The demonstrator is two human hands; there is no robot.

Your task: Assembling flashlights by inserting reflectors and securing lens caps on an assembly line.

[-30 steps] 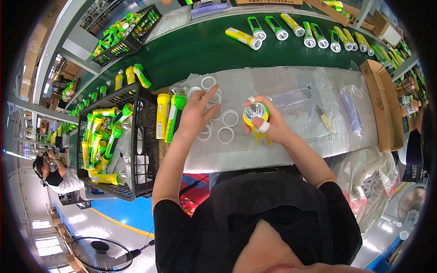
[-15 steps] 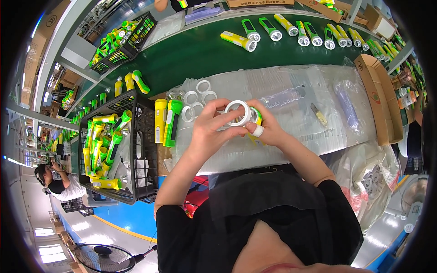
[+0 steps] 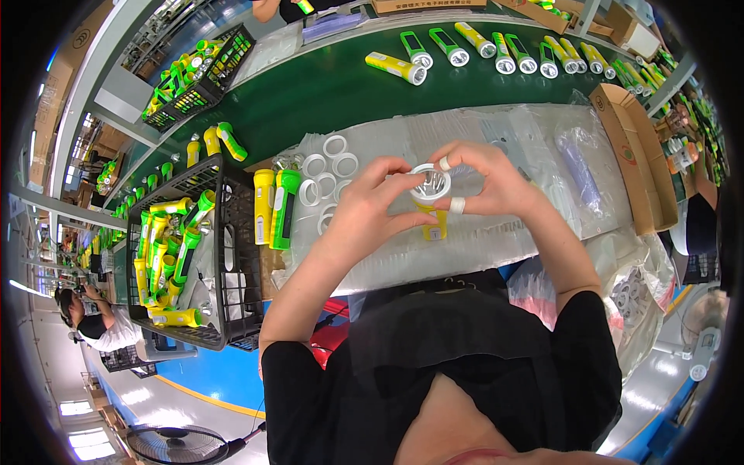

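Observation:
A yellow flashlight (image 3: 435, 223) is held in front of me over the plastic-covered work surface, its clear lens end tilted up. A white ring (image 3: 445, 188) sits around its head; whether it is fully seated I cannot tell. My left hand (image 3: 376, 203) pinches the ring from the left, thumb lower on the body side. From the right, my right hand (image 3: 496, 182) grips the same ring between index finger and thumb, both wrapped with white tape. Several loose white rings (image 3: 335, 146) lie just left of my hands. Beside them two flashlights stand, one yellow (image 3: 263, 208) and one green (image 3: 284, 209).
A black crate (image 3: 225, 310) of flashlights stands at my left. Across the green belt (image 3: 310, 93) several flashlights (image 3: 399, 67) lie in a row. A rolled clear plastic sleeve (image 3: 580, 177) and a cardboard box (image 3: 639, 163) are at the right, above a plastic bag (image 3: 632, 287) of rings.
The white ring, held by my left hand beside the flashlight before, is now around its head. The flashlight has turned lens up, and my right hand has shifted from its body to the ring.

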